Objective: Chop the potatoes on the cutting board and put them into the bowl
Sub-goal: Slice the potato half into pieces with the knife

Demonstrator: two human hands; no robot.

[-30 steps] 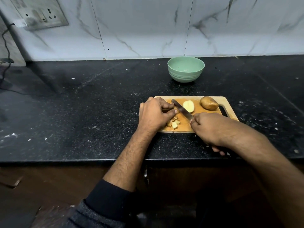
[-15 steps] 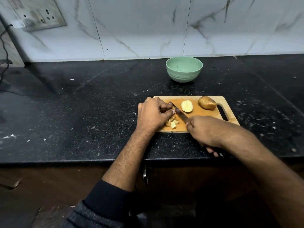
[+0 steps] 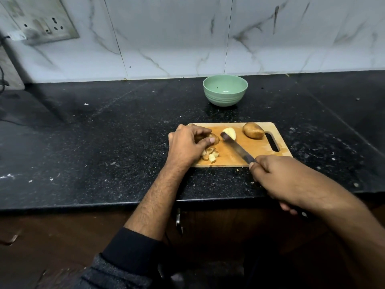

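A wooden cutting board (image 3: 256,150) lies on the black counter. My left hand (image 3: 186,144) grips a potato piece (image 3: 214,139) at the board's left end. Several small potato cubes (image 3: 210,155) lie just below its fingers. My right hand (image 3: 285,180) holds a knife (image 3: 237,148) whose blade slants up-left, its tip touching a potato half (image 3: 230,133) lying cut face up. A whole potato (image 3: 253,130) rests at the board's far right, by the handle slot. Behind the board stands a green bowl (image 3: 225,90), with nothing visible inside.
The black stone counter (image 3: 104,142) runs left and right, dotted with small white crumbs. A marble-tiled wall stands behind it, with a socket plate (image 3: 41,19) at the upper left. The counter's front edge passes under my forearms, with a cabinet handle (image 3: 178,220) below.
The knife has lifted off the piece under my left hand and swung right, its tip now at the potato half. My right hand has drawn back toward me and to the right.
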